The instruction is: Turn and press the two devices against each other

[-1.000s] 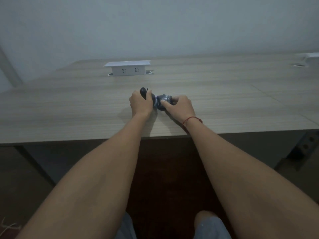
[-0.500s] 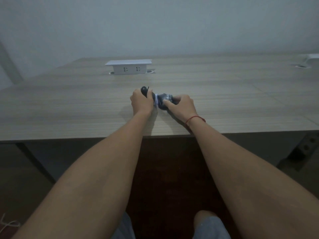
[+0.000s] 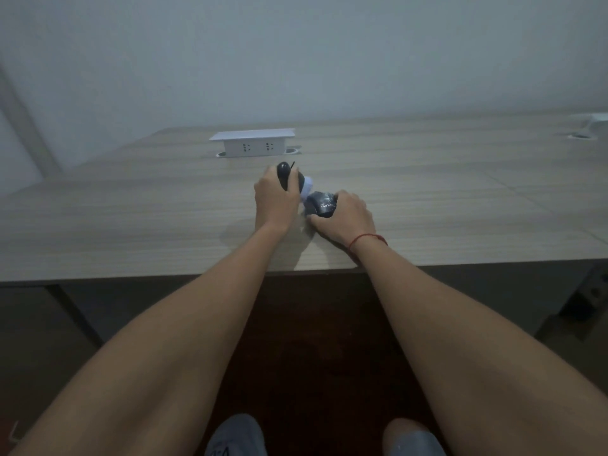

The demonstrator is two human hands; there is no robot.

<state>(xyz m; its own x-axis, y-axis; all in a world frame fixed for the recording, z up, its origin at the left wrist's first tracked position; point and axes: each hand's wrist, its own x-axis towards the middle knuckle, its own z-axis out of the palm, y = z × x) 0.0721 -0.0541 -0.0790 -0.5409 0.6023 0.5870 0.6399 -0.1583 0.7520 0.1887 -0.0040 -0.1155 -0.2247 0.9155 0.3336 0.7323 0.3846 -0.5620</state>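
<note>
Curled fingers of the left hand are gripping a dark rounded object, holding it raised just above the wooden table, with a pale bluish piece showing at its near right side. What the object is cannot be told in the dim light. Just beside it, the right hand is wrapping its fingers around a dark crumpled packet with white lettering, which is sitting low at the tabletop near the front edge. A red string is circling the right wrist. Farther back on the table, a white socket box is standing well apart from both hands.
</note>
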